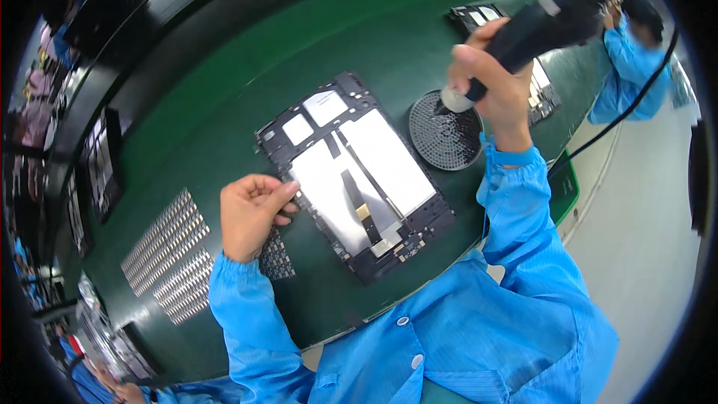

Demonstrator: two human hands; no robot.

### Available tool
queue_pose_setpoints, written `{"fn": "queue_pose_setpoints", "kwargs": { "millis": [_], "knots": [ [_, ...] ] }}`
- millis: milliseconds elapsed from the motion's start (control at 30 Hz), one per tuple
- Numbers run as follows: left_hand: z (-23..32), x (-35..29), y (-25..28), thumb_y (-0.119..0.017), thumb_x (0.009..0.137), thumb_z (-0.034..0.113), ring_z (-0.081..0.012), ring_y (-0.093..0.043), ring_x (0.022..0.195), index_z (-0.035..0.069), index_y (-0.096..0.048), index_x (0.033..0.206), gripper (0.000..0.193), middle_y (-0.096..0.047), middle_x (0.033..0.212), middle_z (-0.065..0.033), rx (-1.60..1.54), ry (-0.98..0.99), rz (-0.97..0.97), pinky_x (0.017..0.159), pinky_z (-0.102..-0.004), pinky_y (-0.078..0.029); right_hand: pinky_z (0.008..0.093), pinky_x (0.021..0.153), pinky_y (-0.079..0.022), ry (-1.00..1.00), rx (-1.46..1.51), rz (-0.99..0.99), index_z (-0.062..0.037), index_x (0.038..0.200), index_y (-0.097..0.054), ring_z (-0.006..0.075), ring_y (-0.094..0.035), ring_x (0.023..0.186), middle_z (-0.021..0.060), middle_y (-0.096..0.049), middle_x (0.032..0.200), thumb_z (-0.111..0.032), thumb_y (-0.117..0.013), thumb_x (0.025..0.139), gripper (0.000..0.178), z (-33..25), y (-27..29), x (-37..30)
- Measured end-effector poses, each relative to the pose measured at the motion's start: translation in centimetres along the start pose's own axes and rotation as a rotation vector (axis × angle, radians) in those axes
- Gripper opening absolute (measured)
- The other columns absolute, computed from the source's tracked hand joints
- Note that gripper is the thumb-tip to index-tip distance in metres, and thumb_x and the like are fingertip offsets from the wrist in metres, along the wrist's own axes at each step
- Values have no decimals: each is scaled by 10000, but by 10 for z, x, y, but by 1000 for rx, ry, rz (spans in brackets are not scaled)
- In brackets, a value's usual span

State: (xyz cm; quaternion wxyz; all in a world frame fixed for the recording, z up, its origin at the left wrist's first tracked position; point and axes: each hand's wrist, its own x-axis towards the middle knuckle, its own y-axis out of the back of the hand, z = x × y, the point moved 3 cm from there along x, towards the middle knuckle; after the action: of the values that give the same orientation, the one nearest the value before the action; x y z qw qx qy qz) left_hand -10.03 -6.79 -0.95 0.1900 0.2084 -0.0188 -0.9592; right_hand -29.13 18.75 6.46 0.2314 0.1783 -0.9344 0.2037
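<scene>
A disassembled tablet lies flat before me, its silver battery panels, dark flex cable and circuit parts exposed. My left hand is at its left edge, fingers curled, thumb and forefinger closed on the rim. In my right hand is a black electric screwdriver, its pale tip end tilted down. That tip reaches the rim area of a round screw tray, a gridded dish with dark screws spread over it. Whether the bit touches a screw is too small to tell.
Sheets of small metallic parts lie at the left, and another dark sheet sits partly behind my left wrist. More tablet units rest beyond my right hand. A black cable hangs at the right. Co-workers sit nearby.
</scene>
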Motion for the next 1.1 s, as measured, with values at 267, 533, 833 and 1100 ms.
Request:
{"fn": "queue_pose_setpoints", "kwargs": {
  "millis": [267, 533, 833, 1100],
  "knots": [
    [-2, -1, 4, -693, 799, 69, -124, -627, 604, -34, -608, 819, 135, -639, 708, -84, -15, -13, -28, 476, -200, -489, 213, 423, -432, -40, -145, -29, 8, 873, -535, 101, -565, 461, 47, -596, 600, 13, -742, 715, 261, 19, -5, 1],
    [-4, 0, 5, -651, 829, 56, -141, -640, 625, -56, -614, 856, 121, -639, 722, -94, -28, -18, -61, 488, -205, -508, 238, 444, -455, -62, -206, -99, -8, 932, -506, 122, -568, 471, 65, -594, 606, 52, -713, 731, 296, 23, -4, 0],
    [-6, -2, 9, -636, 834, 62, -164, -647, 668, -59, -620, 919, 149, -639, 770, -111, -19, 18, -59, 498, -222, -522, 221, 448, -431, -67, -194, -35, 4, 921, -541, 106, -561, 482, 32, -579, 610, -4, -742, 723, 282, 16, -17, -4],
    [-6, -2, 9, -619, 861, 104, -126, -640, 679, -48, -615, 929, 167, -645, 809, -85, -87, 9, -173, 518, -197, -523, 242, 474, -446, 23, 22, -364, 4, 1041, -477, 111, -555, 506, 53, -575, 630, 46, -670, 749, 353, -14, -113, -17]
  ]
}}
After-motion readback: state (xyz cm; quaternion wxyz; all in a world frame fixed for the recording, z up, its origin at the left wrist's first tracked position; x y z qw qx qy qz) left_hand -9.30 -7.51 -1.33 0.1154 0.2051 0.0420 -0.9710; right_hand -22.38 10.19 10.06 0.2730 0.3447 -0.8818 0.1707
